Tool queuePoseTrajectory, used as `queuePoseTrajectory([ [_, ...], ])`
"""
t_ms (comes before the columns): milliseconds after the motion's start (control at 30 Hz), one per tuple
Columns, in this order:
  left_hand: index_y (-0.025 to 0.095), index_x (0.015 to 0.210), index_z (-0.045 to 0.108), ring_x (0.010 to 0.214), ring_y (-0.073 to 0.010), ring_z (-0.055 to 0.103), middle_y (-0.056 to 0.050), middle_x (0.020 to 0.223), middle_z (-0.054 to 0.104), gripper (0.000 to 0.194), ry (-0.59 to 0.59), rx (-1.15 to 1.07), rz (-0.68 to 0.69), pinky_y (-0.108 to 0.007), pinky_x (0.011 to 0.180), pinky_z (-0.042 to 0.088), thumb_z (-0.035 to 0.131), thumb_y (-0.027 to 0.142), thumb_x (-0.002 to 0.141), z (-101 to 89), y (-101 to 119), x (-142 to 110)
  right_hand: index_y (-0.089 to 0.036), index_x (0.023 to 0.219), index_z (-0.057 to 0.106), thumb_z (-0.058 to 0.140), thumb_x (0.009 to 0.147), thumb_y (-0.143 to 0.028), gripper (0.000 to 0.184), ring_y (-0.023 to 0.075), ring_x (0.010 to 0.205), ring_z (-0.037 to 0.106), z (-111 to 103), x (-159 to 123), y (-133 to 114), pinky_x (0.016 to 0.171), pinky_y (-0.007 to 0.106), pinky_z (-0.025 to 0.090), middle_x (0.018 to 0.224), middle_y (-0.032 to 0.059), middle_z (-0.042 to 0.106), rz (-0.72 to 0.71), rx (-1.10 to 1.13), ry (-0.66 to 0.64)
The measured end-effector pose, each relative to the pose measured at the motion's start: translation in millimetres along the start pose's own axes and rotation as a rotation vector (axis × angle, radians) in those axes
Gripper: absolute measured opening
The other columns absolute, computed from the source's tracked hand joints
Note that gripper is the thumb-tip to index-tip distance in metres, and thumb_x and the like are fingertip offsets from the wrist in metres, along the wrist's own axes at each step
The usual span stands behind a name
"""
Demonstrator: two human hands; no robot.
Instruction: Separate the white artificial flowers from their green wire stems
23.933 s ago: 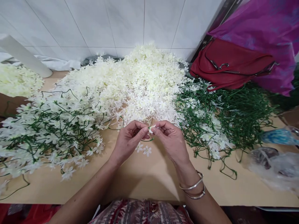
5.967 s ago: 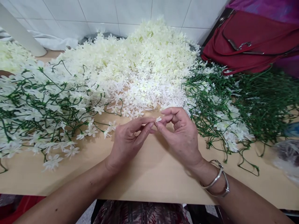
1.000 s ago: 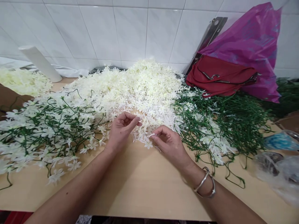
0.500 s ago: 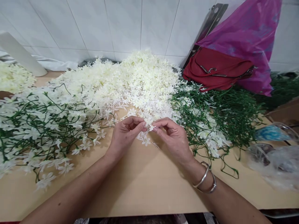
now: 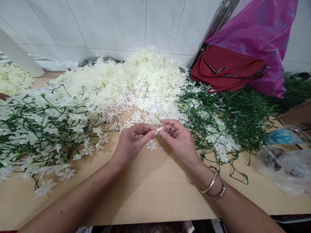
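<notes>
Nearest, at the lower right of the frame, two silver metal bangles (image 5: 215, 186) ring the right wrist above a pale tan, smooth tabletop (image 5: 150, 191). Around the middle of the frame, the left hand (image 5: 134, 142) and the right hand (image 5: 178, 139) meet tip to tip at a small white flower with thin, cloth-like petals (image 5: 159, 130). The left hand pinches it narrowly between thumb and forefinger; the right hand closes on its other side, thumb against it, with a finger lifted above. The flower's longer extent runs across the frame, rising slightly to the right (which way its centre faces is too small to tell). Just below it, a loose white open-petalled flower (image 5: 151, 145) lies face up, beside a thin white bristle-like sprig (image 5: 161, 149) slanting from upper left to lower right.

Farther out, white flowers on wiry green stems (image 5: 55, 126) fill the left of the frame, their stems pointing every way. At right lies a tangle of dark green plastic-looking stems (image 5: 245, 113). Beyond the hands rises a heap of creamy white flowers (image 5: 150, 77); a red leather-like bag (image 5: 230, 68) sits at upper right, before white wall tiles (image 5: 128, 26).
</notes>
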State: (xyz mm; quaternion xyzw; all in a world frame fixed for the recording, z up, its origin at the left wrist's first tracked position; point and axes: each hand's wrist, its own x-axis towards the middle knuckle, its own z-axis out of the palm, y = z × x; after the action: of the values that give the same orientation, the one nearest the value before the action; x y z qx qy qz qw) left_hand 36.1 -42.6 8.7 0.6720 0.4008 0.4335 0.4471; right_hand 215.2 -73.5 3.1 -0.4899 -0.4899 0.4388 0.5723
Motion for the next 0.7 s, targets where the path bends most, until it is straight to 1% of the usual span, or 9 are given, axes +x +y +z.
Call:
queuePoseTrajectory([
  [100,0.024,0.093,0.081,0.078,-0.0181,0.074,-0.001,0.083,0.08,0.013,-0.027,-0.03,-0.01,-0.029,0.077,0.058,0.075,0.035,0.091,1.6,1,0,-0.024,0.111,0.069,0.082,0.081,-0.035,0.035,0.0159,0.08,0.064,0,0,0,0.08,0.031,0.056,0.085,-0.0003,0.069,0.005,-0.01,-0.011],
  [167,0.023,0.094,0.08,0.077,-0.0179,0.074,-0.001,0.082,0.079,0.015,-0.01,-0.034,-0.028,-0.028,0.075,0.057,0.075,0.036,0.091,1.2,1,1,-0.024,0.109,0.07,0.083,0.081,-0.035,0.033,0.0155,0.08,0.065,0,-1,0,0.08,0.031,0.056,0.085,-0.0005,0.068,-0.002,-0.005,-0.006],
  [267,0.021,0.093,0.076,0.075,-0.0171,0.072,-0.001,0.081,0.077,0.014,0.101,0.038,-0.022,-0.027,0.071,0.055,0.074,0.035,0.092,-3.8,0,4,-0.024,0.107,0.071,0.082,0.082,-0.032,0.029,0.0153,0.081,0.064,0,-1,-1,0.08,0.03,0.055,0.086,-0.0003,0.068,-0.016,-0.017,-0.014],
  [367,0.021,0.094,0.071,0.077,-0.0161,0.07,-0.001,0.083,0.074,0.013,0.234,0.136,0.024,-0.027,0.073,0.053,0.07,0.033,0.094,-12.6,-5,8,-0.024,0.105,0.073,0.08,0.083,-0.03,0.024,0.0159,0.081,0.064,-1,-1,-2,0.079,0.031,0.054,0.087,0.0005,0.07,-0.045,-0.055,0.0],
  [433,0.021,0.103,0.069,0.083,-0.0161,0.068,-0.003,0.094,0.073,0.013,0.331,0.193,0.087,-0.029,0.077,0.054,0.069,0.031,0.094,-17.9,-9,11,-0.023,0.1,0.075,0.079,0.084,-0.03,0.018,0.0164,0.08,0.064,-2,0,-1,0.077,0.031,0.054,0.087,0.0014,0.071,-0.068,-0.083,0.02],
  [500,0.021,0.115,0.066,0.091,-0.0171,0.067,-0.006,0.113,0.069,0.023,0.431,0.276,0.182,-0.031,0.082,0.056,0.068,0.025,0.093,-21.1,-10,13,-0.022,0.094,0.075,0.078,0.085,-0.03,0.013,0.0166,0.079,0.063,-4,1,-1,0.076,0.031,0.053,0.086,0.0018,0.072,-0.091,-0.092,0.04],
  [567,0.02,0.122,0.065,0.1,-0.0192,0.065,-0.01,0.124,0.063,0.03,0.485,0.38,0.284,-0.034,0.085,0.057,0.066,0.018,0.092,-22.2,-8,14,-0.022,0.093,0.074,0.077,0.085,-0.029,0.011,0.0162,0.078,0.063,-6,3,0,0.075,0.03,0.051,0.084,0.0012,0.071,-0.108,-0.086,0.069],
  [633,0.02,0.119,0.067,0.107,-0.0215,0.063,-0.011,0.123,0.063,0.028,0.473,0.462,0.375,-0.036,0.088,0.057,0.064,0.013,0.093,-21.3,-5,14,-0.022,0.094,0.073,0.076,0.086,-0.028,0.01,0.0156,0.077,0.061,-8,5,0,0.075,0.03,0.049,0.082,-0.0001,0.069,-0.128,-0.083,0.112],
  [700,0.02,0.116,0.068,0.111,-0.0224,0.064,-0.01,0.118,0.065,0.025,0.402,0.499,0.462,-0.037,0.092,0.057,0.061,0.01,0.095,-18.9,-3,12,-0.022,0.095,0.072,0.075,0.087,-0.027,0.009,0.0152,0.075,0.059,-10,6,2,0.074,0.03,0.048,0.081,-0.0012,0.066,-0.148,-0.085,0.149],
])
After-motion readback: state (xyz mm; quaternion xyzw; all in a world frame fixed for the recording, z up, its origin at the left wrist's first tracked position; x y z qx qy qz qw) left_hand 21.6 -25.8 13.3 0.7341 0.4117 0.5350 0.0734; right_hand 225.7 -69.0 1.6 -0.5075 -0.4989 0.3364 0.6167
